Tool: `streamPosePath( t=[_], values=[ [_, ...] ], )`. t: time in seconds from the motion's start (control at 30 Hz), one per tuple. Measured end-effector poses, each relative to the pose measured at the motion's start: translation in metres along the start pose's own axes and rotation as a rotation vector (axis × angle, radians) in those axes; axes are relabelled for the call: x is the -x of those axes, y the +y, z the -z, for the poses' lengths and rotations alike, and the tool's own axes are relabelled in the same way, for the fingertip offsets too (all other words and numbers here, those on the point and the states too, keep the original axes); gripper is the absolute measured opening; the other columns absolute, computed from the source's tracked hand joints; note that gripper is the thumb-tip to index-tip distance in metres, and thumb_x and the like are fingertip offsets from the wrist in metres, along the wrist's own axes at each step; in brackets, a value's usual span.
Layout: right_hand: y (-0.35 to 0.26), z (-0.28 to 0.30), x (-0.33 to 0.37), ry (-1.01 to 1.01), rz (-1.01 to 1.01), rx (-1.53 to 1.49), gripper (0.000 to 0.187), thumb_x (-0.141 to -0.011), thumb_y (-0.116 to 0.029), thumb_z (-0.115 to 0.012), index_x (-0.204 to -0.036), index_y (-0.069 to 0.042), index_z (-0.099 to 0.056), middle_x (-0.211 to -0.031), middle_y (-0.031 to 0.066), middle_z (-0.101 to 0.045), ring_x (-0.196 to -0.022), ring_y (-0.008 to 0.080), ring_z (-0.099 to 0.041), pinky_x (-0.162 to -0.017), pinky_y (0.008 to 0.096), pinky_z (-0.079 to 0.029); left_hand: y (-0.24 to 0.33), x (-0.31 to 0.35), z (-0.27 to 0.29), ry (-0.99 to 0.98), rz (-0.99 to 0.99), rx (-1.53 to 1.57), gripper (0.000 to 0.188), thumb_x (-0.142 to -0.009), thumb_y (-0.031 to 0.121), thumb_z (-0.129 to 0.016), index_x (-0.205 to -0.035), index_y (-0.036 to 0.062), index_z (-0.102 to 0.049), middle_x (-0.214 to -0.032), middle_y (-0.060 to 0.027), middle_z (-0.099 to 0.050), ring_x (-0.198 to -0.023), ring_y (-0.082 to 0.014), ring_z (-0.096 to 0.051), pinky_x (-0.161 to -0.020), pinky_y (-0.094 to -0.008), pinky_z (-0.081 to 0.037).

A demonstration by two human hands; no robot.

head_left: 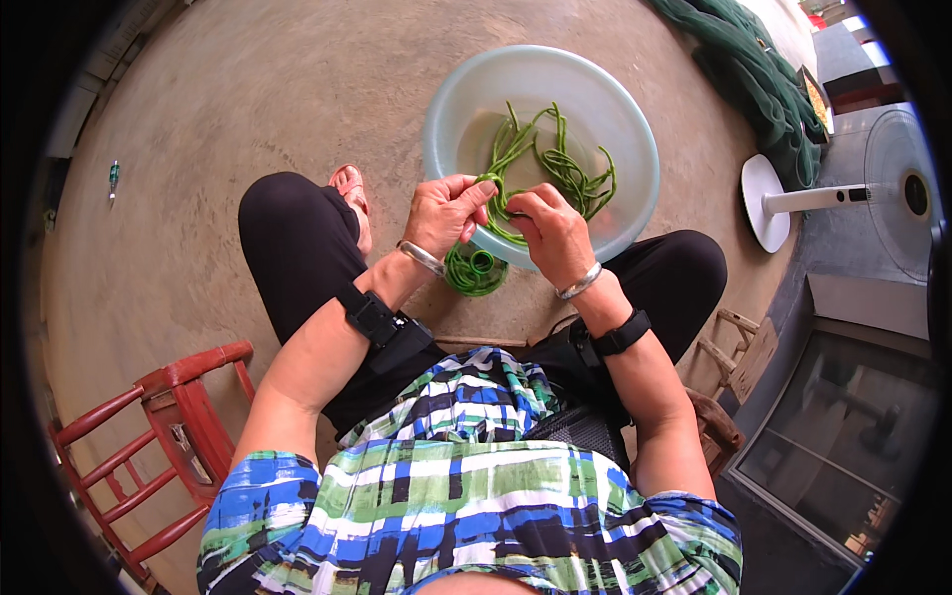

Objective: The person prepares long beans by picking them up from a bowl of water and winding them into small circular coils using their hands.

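Over the near rim of a pale blue plastic basin (451, 124), my left hand (448, 211) pinches several long green beans (501, 159) between thumb and fingers. Their strands hang into the basin. Close beside it, my right hand (555, 233) is closed in a pinch at the beans' near part; what lies between its fingertips is hidden. More long beans (570, 174) lie loose and curled on the basin's floor. Under the near rim, below my left hand, sits a green rounded thing (476, 270) with a ring-shaped opening, partly covered by the basin; its kind is unclear.
A red wooden chair (183, 426) stands at the left, and part of a wooden seat (739, 362) at the right. A white fan (793, 203) stands at the right near bunched dark green netting (749, 74). A small green object (114, 180) lies on the concrete floor (258, 99).
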State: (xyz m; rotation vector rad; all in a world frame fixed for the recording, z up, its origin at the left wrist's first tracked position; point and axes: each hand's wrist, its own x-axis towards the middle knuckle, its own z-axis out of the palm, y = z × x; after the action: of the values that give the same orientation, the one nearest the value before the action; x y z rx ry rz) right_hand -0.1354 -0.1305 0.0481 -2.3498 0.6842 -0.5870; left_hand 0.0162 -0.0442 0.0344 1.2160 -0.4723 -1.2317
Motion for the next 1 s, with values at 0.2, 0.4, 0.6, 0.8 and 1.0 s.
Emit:
streamPosePath(
  t=[0.2, 0.4, 0.6, 0.8, 1.0],
  values=[
    [0.002, 0.005, -0.007, 0.041, 0.257, 0.140, 0.016, -0.071, -0.003, -0.067, -0.086, -0.006, -0.064, -0.078, 0.0076, -0.055, -0.081, 0.0280, -0.057, -0.068, 0.0364, -0.048, -0.004, 0.001, -0.001, -0.021, -0.062, -0.148, 0.020, -0.088, 0.019, -0.062, -0.091, -0.0003, -0.063, -0.061, -0.0007, -0.056, -0.042, -0.0029, -0.043, -0.038, -0.0159, -0.032],
    [0.006, 0.003, -0.006, 0.109, 0.308, 0.037, 0.013, -0.071, -0.009, -0.069, -0.083, -0.010, -0.064, -0.077, 0.0053, -0.055, -0.072, 0.0243, -0.057, -0.059, 0.0345, -0.047, 0.000, 0.004, -0.005, -0.068, -0.055, -0.238, 0.019, -0.088, 0.022, -0.061, -0.088, 0.0032, -0.065, -0.059, 0.0027, -0.054, -0.045, -0.0029, -0.043, -0.039, -0.0184, -0.034],
    [0.002, 0.003, -0.008, 0.177, 0.296, -0.033, 0.013, -0.074, -0.008, -0.068, -0.085, -0.008, -0.063, -0.078, 0.0082, -0.056, -0.065, 0.0254, -0.059, -0.055, 0.0332, -0.048, 0.004, 0.004, -0.001, -0.156, 0.003, -0.190, 0.024, -0.092, 0.024, -0.056, -0.091, 0.0012, -0.064, -0.061, -0.0006, -0.056, -0.042, -0.0040, -0.045, -0.039, -0.0171, -0.033],
    [-0.003, 0.002, -0.006, 0.150, 0.088, -0.147, 0.012, -0.076, -0.009, -0.068, -0.085, -0.006, -0.060, -0.077, 0.0104, -0.057, -0.067, 0.0259, -0.060, -0.057, 0.0338, -0.048, 0.002, 0.005, 0.007, -0.214, 0.060, -0.134, 0.023, -0.092, 0.022, -0.054, -0.089, 0.0004, -0.062, -0.061, -0.0017, -0.057, -0.042, -0.0046, -0.045, -0.041, -0.0172, -0.035],
    [0.008, -0.004, -0.002, 0.148, 0.157, -0.136, 0.014, -0.076, -0.015, -0.068, -0.084, -0.007, -0.060, -0.076, 0.0085, -0.059, -0.066, 0.0267, -0.060, -0.057, 0.0340, -0.048, 0.004, 0.013, 0.007, -0.215, 0.033, -0.226, 0.017, -0.091, 0.015, -0.054, -0.090, 0.0001, -0.061, -0.061, -0.0014, -0.057, -0.043, -0.0042, -0.045, -0.042, -0.0173, -0.035]
  ],
)
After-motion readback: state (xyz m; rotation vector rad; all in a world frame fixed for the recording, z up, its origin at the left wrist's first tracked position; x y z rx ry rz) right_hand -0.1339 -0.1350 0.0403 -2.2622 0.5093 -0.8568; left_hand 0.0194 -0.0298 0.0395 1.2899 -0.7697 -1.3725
